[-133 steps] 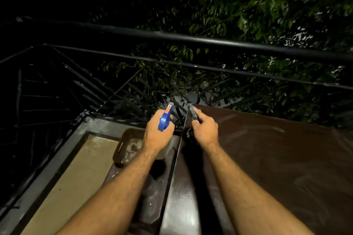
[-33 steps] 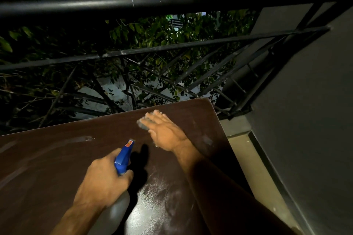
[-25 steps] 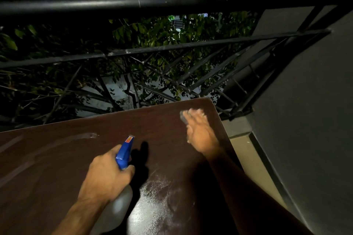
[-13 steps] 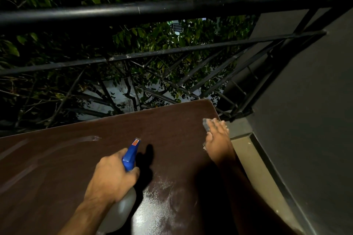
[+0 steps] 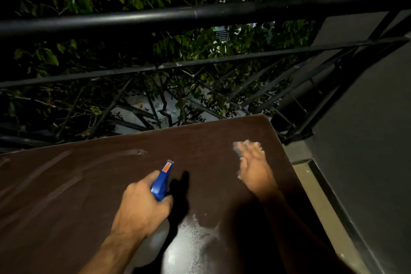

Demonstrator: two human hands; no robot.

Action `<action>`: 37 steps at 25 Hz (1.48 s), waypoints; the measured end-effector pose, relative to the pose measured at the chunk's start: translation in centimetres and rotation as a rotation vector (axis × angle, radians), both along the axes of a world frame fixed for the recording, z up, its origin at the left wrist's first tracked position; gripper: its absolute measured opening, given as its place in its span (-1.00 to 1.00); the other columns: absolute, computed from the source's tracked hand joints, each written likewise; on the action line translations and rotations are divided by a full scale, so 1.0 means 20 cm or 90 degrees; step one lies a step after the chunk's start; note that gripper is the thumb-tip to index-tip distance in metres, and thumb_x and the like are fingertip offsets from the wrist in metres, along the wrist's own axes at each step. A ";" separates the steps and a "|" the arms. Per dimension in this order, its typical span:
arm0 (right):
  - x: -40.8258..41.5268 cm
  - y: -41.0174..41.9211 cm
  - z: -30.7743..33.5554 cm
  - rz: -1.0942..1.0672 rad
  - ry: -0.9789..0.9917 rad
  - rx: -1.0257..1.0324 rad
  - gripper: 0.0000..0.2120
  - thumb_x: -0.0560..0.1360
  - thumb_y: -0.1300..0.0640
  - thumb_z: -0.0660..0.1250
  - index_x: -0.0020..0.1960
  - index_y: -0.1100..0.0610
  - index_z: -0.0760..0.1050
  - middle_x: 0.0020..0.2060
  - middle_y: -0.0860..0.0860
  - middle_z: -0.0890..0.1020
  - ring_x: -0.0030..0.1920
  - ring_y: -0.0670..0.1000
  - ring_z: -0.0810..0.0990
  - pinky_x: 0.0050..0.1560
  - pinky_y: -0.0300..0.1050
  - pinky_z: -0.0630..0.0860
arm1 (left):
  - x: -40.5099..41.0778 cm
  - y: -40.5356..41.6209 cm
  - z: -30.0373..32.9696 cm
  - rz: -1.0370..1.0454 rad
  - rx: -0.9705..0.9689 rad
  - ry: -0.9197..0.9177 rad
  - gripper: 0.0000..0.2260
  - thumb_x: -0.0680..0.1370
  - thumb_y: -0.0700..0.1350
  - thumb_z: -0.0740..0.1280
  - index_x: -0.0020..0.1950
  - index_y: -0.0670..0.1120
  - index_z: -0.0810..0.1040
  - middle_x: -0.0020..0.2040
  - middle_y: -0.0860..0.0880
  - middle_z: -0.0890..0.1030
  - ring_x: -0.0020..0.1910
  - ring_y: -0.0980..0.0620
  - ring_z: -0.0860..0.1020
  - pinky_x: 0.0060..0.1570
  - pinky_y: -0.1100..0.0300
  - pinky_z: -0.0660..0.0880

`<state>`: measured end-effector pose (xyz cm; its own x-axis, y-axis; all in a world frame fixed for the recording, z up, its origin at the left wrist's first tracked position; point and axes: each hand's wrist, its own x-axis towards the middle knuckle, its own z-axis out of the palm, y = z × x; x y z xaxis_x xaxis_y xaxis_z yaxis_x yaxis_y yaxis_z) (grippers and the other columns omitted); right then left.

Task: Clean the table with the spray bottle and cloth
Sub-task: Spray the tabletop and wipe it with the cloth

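A dark brown table (image 5: 89, 184) fills the lower half of the head view, with streaks on its left part and a wet, speckled patch (image 5: 195, 233) near me. My left hand (image 5: 142, 207) grips a spray bottle (image 5: 163, 181) with a blue head and a pale body, nozzle aimed away from me over the tabletop. My right hand (image 5: 253, 167) lies flat and motion-blurred near the table's far right corner, pressing a small grey cloth (image 5: 238, 148) that shows only past my fingertips.
A black metal railing (image 5: 200, 13) runs along the table's far edge, with dark foliage beyond it. A grey wall (image 5: 367, 140) stands at the right, and a strip of pale floor (image 5: 318, 202) separates it from the table's right edge.
My right hand has slid the cloth left, away from the table's right edge and a little farther from me. The left hand with the spray bottle has barely shifted.
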<state>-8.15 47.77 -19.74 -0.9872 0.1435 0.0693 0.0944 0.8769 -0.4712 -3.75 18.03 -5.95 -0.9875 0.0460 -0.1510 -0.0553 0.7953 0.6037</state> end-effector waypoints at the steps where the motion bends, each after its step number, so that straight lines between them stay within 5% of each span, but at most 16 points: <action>1: -0.07 0.02 0.01 -0.092 -0.026 -0.013 -0.49 0.56 0.07 0.00 0.50 0.08 0.30 0.50 0.12 0.28 0.53 0.16 0.11 0.50 0.01 -0.05 | 0.00 -0.05 0.01 0.013 -0.003 0.010 -0.82 0.31 -0.20 0.43 -0.28 -0.01 0.44 -0.42 0.01 0.56 -0.41 0.06 0.51 -0.47 0.34 0.34; 4: -0.18 -0.13 0.05 -0.196 -0.061 -0.025 -0.52 0.62 0.16 0.09 0.54 0.11 0.20 0.54 0.12 0.18 0.55 0.16 -0.01 0.51 0.03 -0.12 | 0.01 -0.22 0.03 0.044 -0.013 0.026 -0.81 0.32 -0.20 0.44 -0.29 -0.04 0.42 -0.44 -0.02 0.54 -0.42 0.03 0.48 -0.46 0.27 0.34; 9: -0.03 -0.72 0.06 0.169 -0.015 -0.034 -0.51 0.60 0.11 0.05 0.53 0.01 0.23 0.52 -0.04 0.17 0.55 0.04 -0.02 0.52 -0.10 -0.18 | -0.01 -0.53 0.04 0.100 -0.013 0.026 -0.79 0.33 -0.17 0.42 -0.33 -0.05 0.38 -0.43 -0.03 0.53 -0.38 -0.04 0.49 -0.45 0.19 0.31; 13: -0.01 -0.80 0.05 0.051 -0.055 -0.077 -0.56 0.63 0.16 0.13 0.50 -0.01 0.30 0.53 -0.04 0.23 0.55 -0.02 0.02 0.49 -0.16 -0.14 | 0.01 -0.78 0.02 0.133 -0.015 -0.004 -0.78 0.35 -0.15 0.39 -0.36 -0.05 0.34 -0.45 -0.02 0.50 -0.44 0.00 0.43 -0.47 0.21 0.25; 19: -0.23 -1.07 0.09 -0.112 -0.068 -0.055 -0.54 0.63 0.18 0.13 0.53 0.08 0.24 0.55 0.09 0.17 0.56 0.12 -0.03 0.53 0.04 -0.11 | 0.06 -1.04 -0.02 0.115 -0.010 -0.025 -0.83 0.34 -0.13 0.37 -0.33 -0.03 0.38 -0.43 -0.01 0.53 -0.41 0.01 0.45 -0.46 0.26 0.26; 22: -0.22 -1.42 0.09 0.112 -0.035 -0.046 -0.48 0.59 0.20 0.14 0.53 -0.02 0.23 0.55 0.02 0.16 0.56 0.05 -0.02 0.54 0.08 -0.08 | 0.09 -1.14 -0.06 0.112 -0.004 -0.033 -0.84 0.33 -0.15 0.37 -0.32 -0.02 0.38 -0.43 -0.02 0.52 -0.43 0.02 0.43 -0.47 0.25 0.25; 25: -0.03 -1.77 0.07 0.403 -0.039 -0.056 -0.43 0.51 0.17 0.13 0.52 -0.05 0.26 0.53 -0.03 0.20 0.55 0.01 0.00 0.52 -0.09 -0.24 | 0.09 -1.22 -0.09 0.121 0.007 -0.033 -0.86 0.32 -0.15 0.36 -0.30 -0.05 0.39 -0.43 -0.04 0.52 -0.42 -0.02 0.42 -0.47 0.22 0.25; 27: -0.01 -1.80 0.07 0.470 -0.006 -0.058 -0.44 0.50 0.17 0.15 0.49 -0.04 0.31 0.51 -0.02 0.26 0.55 0.01 0.06 0.53 -0.08 -0.17 | 0.08 -1.26 -0.09 0.117 0.010 -0.031 -0.87 0.32 -0.16 0.36 -0.30 -0.06 0.40 -0.42 -0.04 0.53 -0.42 -0.01 0.43 -0.46 0.22 0.26; 33: -0.43 -1.64 0.08 0.030 -0.041 -0.042 -0.53 0.61 0.19 0.14 0.52 0.05 0.26 0.54 0.06 0.19 0.56 0.08 0.01 0.54 0.00 -0.10 | 0.06 -1.36 -0.12 0.108 0.010 -0.036 -0.86 0.32 -0.15 0.33 -0.33 -0.06 0.37 -0.43 -0.02 0.49 -0.40 -0.03 0.43 -0.46 0.17 0.24; 37: -0.25 -1.70 0.08 0.084 -0.036 -0.068 -0.52 0.62 0.18 0.13 0.53 0.02 0.24 0.55 -0.02 0.18 0.56 -0.01 -0.03 0.53 -0.08 -0.15 | 0.04 -1.38 -0.13 0.109 0.042 -0.076 -0.92 0.33 -0.14 0.28 -0.28 -0.10 0.39 -0.38 -0.03 0.52 -0.36 -0.09 0.48 -0.45 0.15 0.25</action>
<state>-13.16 13.79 -18.20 -0.9999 0.0160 0.0037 0.0112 0.8288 -0.5594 -2.92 -9.57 -8.65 -0.9571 -0.1069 -0.2692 -0.2598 0.7277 0.6348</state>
